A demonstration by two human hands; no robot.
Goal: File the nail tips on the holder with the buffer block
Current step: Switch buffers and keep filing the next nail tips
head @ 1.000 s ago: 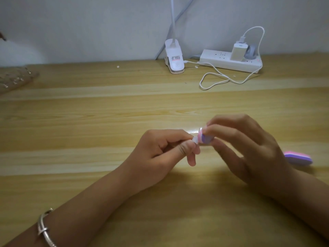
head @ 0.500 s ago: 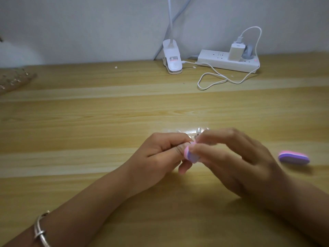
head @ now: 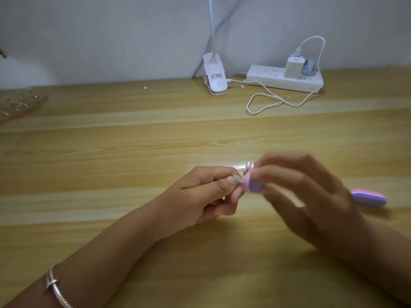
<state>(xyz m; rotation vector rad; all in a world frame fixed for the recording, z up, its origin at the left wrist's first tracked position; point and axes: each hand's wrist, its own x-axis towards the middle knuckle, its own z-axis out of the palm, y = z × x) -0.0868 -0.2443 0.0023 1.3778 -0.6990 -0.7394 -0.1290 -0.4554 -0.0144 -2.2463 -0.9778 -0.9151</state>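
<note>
In the head view, both hands meet over the wooden table (head: 111, 152), well in front of the power strip (head: 284, 82) and a little to its left. The left hand (head: 200, 192) has its fingers curled, thumb and forefinger pinching the small white holder (head: 238, 179), so that the holder's end points right, toward the other hand. This is probably done to steady the clear nail tip (head: 249, 164) and offer its edge for filing, though the tip itself is too blurred to make out. The right hand (head: 311, 196) grips the pink-and-purple buffer block (head: 253, 185) between thumb and fingertips, with one face set against the holder's end. The hand is smeared, which suggests a filing stroke under way. A second buffer block (head: 369, 197) lies flat on the table in front of the power strip and to its right, just beyond the right hand, seemingly kept in reach as a spare. Just left of the power strip stands a white clip lamp base (head: 214, 78). A white charger (head: 292, 67) is plugged into the strip, and its cable (head: 266, 101) loops on the table just before it. A silver bracelet (head: 55, 287) circles the left wrist.
</note>
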